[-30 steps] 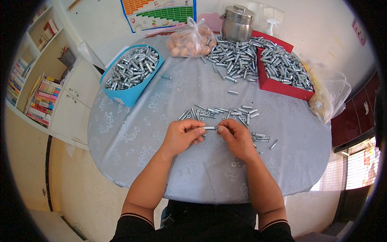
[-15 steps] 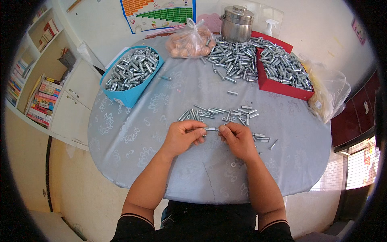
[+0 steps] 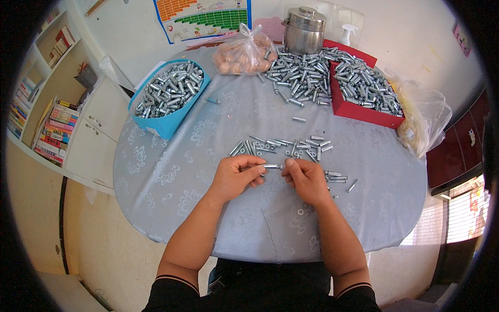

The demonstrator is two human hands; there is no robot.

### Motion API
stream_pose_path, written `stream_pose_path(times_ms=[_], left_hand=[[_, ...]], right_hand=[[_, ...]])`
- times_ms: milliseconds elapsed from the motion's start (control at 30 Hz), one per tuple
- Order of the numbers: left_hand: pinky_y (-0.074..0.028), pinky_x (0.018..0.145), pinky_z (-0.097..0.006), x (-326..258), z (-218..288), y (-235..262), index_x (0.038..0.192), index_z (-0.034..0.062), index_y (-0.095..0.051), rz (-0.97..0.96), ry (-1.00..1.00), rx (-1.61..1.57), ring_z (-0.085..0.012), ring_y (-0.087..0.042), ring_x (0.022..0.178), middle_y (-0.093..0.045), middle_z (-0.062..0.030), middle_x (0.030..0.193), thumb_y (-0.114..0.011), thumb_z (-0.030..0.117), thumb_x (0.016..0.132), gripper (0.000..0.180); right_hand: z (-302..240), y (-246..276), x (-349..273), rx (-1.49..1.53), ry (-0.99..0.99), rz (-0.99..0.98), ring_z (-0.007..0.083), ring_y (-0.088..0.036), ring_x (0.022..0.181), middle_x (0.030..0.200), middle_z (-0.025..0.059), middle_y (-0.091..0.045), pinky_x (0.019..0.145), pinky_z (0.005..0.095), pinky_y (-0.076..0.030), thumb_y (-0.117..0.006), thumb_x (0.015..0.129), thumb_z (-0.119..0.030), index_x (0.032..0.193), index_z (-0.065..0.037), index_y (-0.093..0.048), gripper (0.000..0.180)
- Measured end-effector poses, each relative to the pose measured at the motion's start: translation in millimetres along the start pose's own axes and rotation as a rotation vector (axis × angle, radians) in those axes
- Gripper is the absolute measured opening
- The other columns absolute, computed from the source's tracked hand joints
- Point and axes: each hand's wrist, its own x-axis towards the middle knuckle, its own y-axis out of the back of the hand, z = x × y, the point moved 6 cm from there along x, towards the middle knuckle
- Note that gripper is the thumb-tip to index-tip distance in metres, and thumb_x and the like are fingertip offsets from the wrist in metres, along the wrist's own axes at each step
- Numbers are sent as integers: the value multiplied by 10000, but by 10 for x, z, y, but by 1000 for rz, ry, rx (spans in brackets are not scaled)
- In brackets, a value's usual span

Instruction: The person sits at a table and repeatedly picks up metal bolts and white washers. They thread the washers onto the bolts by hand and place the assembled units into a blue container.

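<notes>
A silver expansion bolt (image 3: 272,166) lies level between my two hands, above the near middle of the cloth-covered table. My left hand (image 3: 235,178) pinches its left end between thumb and fingers. At the other end, around the nut, the thumb and curled fingers of my right hand (image 3: 305,182) are closed; the exact contact there is partly hidden. Just beyond my hands are loose bolts, sleeves (image 3: 315,143) and small nuts (image 3: 300,153). More bolts (image 3: 337,177) lie right of my right hand, and a washer or nut (image 3: 300,212) rests near that wrist.
A blue box (image 3: 176,122) full of bolts stands at the far left. At the back are a tied bag (image 3: 241,56) of round brown items, a bolt heap (image 3: 297,78) and a steel pot (image 3: 304,32). A red box (image 3: 364,118) of bolts and a plastic bag (image 3: 423,122) are right.
My right thumb and fingers have shifted slightly at the bolt's right end, so a little more of the nut shows. My left hand has stayed in place.
</notes>
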Motion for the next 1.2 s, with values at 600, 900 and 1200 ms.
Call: stream_pose_path(times_ms=[600,900,1200], left_hand=[[-519,594,-229,-6,18,-9,1069,-30,-661,-7,-6,-23,-114,-664,707,-704,-79,855,-647,43,898,187],[-520,593,-227,-11,27,-16,1068,-31,-658,-14,-8,-37,-113,-665,714,-706,-81,864,-645,43,900,184],[-525,603,-232,-22,35,-20,1053,-20,-660,-25,-34,-35,-112,-662,708,-694,-68,827,-653,34,893,169]], right_hand=[[-28,16,1,-21,133,61,111,-511,648,738,51,-583,590,279,-429,-702,869,-144,852,6,-652,158],[32,11,7,8,108,56,87,-523,672,770,32,-598,590,260,-433,-708,872,-146,899,-1,-656,156],[-38,-56,-19,-6,72,-76,67,-536,738,813,-8,-602,661,222,-445,-672,889,-87,979,-8,-643,123]])
